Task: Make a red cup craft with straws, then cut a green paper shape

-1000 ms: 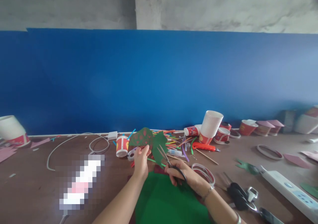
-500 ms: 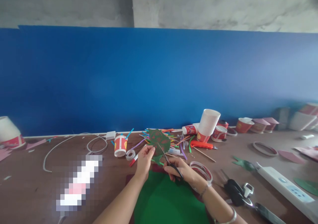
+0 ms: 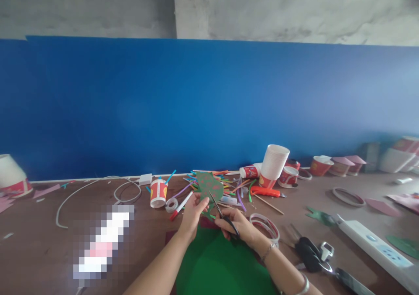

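Observation:
My left hand pinches the lower left edge of a green paper piece marked with reddish spots. My right hand is closed around the black handles of a pair of scissors. The blades point up and to the left, against the paper beside my left fingertips. A small strip of green paper hangs beneath the blades. Below both hands lies a large sheet of green paper, partly hidden by my right forearm.
Colourful sticks lie scattered behind the hands. Nearby are a red paper cup, a tape roll, a stack of white cups and an orange utility knife. Keys and a power strip lie at right.
The spotted green paper has turned and tilted slightly in my left hand, and its outline looks narrower. My left fingers have shifted a little right; the scissors stay at the paper.

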Action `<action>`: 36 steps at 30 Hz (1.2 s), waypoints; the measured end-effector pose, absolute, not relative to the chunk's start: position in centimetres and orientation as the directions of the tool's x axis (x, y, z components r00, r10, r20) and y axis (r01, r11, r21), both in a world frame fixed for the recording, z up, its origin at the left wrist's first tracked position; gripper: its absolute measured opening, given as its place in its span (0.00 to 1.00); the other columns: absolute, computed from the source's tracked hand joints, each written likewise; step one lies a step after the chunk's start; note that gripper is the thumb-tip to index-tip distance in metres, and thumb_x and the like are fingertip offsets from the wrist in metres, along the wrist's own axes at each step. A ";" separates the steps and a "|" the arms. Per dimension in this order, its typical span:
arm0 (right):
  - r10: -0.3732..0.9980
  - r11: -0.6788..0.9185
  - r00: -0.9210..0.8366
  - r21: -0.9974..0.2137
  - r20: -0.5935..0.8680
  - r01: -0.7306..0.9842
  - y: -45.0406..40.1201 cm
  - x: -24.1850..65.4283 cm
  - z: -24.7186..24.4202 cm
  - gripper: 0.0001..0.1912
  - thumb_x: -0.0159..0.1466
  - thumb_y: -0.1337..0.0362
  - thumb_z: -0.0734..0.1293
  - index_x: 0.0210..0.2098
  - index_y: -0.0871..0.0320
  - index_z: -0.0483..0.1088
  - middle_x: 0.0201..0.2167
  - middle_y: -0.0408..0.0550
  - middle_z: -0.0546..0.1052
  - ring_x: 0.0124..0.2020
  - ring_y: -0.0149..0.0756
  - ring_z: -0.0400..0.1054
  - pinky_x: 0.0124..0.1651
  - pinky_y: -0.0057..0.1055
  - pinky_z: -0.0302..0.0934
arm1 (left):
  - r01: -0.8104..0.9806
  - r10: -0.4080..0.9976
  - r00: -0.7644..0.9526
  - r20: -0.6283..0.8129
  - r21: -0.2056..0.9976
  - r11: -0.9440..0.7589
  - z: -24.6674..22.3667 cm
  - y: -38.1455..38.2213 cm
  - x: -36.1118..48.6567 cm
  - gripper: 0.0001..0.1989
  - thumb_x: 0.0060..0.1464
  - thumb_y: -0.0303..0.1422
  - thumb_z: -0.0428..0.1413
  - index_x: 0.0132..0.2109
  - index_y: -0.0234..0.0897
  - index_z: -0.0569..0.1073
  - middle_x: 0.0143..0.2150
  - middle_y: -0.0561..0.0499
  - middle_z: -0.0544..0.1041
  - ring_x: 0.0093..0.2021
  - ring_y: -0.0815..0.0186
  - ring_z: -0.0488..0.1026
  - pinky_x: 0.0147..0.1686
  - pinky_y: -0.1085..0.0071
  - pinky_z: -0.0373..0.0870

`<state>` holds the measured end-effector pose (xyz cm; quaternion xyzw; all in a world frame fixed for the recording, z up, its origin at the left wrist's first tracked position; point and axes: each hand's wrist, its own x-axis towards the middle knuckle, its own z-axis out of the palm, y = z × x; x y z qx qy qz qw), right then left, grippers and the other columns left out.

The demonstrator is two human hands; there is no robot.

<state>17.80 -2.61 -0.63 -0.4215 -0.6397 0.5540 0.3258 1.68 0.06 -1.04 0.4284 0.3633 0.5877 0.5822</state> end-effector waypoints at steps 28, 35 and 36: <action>0.898 0.038 -0.435 -0.976 -0.062 0.216 -2.8 17.8 -0.5 0.18 0.53 0.51 0.68 0.28 0.61 0.67 0.12 0.37 0.67 0.13 0.25 0.59 0.18 0.21 0.52 | -0.464 0.989 0.148 0.014 0.884 0.057 -0.7 0.0 1.7 0.12 0.41 0.35 0.61 0.25 0.33 0.67 0.19 0.58 0.63 0.21 0.76 0.58 0.24 0.77 0.53; 0.896 0.080 -0.443 -0.962 -0.045 0.262 -2.5 18.1 -0.7 0.17 0.54 0.51 0.67 0.27 0.61 0.67 0.11 0.36 0.66 0.12 0.23 0.57 0.17 0.20 0.51 | -0.455 0.977 0.215 0.002 0.885 0.098 -0.7 0.0 1.4 0.10 0.41 0.34 0.61 0.26 0.32 0.69 0.19 0.57 0.64 0.20 0.77 0.57 0.23 0.78 0.52; 0.892 0.080 -0.449 -0.962 -0.049 0.263 -2.5 18.2 -0.8 0.18 0.55 0.50 0.66 0.27 0.61 0.67 0.11 0.36 0.66 0.12 0.23 0.57 0.17 0.20 0.51 | -0.455 0.975 0.221 0.000 0.884 0.103 -0.7 0.0 1.3 0.10 0.41 0.34 0.61 0.27 0.32 0.70 0.19 0.57 0.64 0.20 0.77 0.58 0.23 0.78 0.52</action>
